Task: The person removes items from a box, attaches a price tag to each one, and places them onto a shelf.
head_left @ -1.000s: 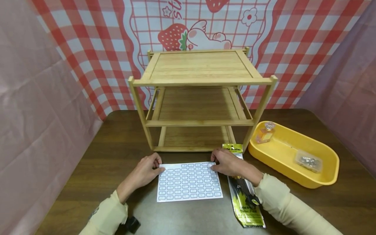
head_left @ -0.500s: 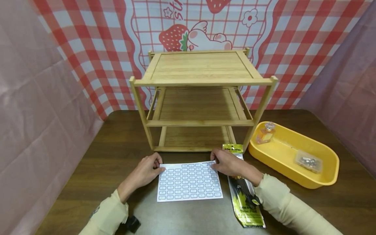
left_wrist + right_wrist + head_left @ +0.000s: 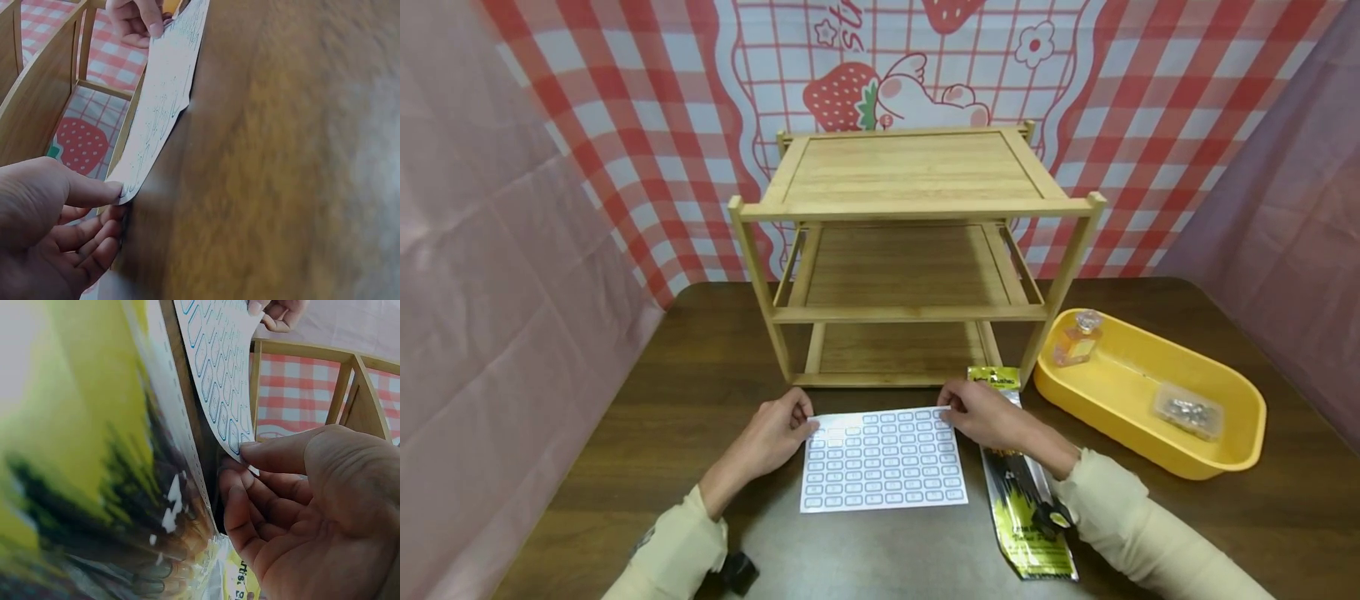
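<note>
A white sticker sheet (image 3: 883,462), printed with rows of small blue-outlined labels, lies between both hands in the head view. My left hand (image 3: 771,435) pinches its far left corner between thumb and fingers; the left wrist view shows the thumb (image 3: 94,190) on top of the sheet. At the far right corner my right hand (image 3: 985,414) pinches it the same way, its thumb (image 3: 275,452) over the printed face in the right wrist view. The sheet's far edge is lifted and the paper bends slightly. Under the right forearm is a yellow-and-black packet of artist brushes (image 3: 1026,500).
Behind the sheet stands a three-tier wooden shelf (image 3: 910,314). To the right, a yellow tray (image 3: 1127,367) holds a perfume bottle (image 3: 1077,340) and a clear box of small metal pieces (image 3: 1187,411). A small black object (image 3: 739,573) lies by the left sleeve.
The sheet's far edge has risen slightly, with both hands keeping hold of its corners. The shelf, tray and packet stay in place.
</note>
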The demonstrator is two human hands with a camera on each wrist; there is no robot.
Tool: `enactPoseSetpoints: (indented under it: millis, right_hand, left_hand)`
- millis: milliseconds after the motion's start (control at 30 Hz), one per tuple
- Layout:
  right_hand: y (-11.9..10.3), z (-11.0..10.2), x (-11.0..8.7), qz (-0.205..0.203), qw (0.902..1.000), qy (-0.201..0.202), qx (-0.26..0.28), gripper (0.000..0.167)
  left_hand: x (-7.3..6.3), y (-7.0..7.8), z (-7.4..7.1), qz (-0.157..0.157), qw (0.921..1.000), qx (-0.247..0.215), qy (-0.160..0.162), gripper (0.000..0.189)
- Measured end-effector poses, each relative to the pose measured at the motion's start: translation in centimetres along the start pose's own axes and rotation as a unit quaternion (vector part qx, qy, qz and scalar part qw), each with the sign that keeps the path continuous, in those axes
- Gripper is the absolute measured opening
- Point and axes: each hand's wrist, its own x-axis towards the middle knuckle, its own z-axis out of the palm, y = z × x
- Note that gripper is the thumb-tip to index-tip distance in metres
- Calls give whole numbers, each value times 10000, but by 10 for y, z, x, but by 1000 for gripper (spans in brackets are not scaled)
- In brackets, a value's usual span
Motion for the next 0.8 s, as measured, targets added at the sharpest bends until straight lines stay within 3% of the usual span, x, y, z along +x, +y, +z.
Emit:
enactPoseSetpoints:
  millis: [300,467,667,800]
  right_hand:
    - [0,-3,-6,-193,9973,329,627,3]
    - [-2,-5,-9,-168,9914,491,1205,4]
    - [-5,-9,-14,41,9802,425,1936,6]
    - [-5,-12,-18,115,9758,390,2149,9]
  left_hand:
    - [-1,0,-5,204,9987,-458,118,10]
    - [-1,2,-7,149,9965,-788,245,9]
    - [-1,6,-11,52,9927,-1167,286,8]
    - [-1,9,-14,111,9904,-1335,342,8]
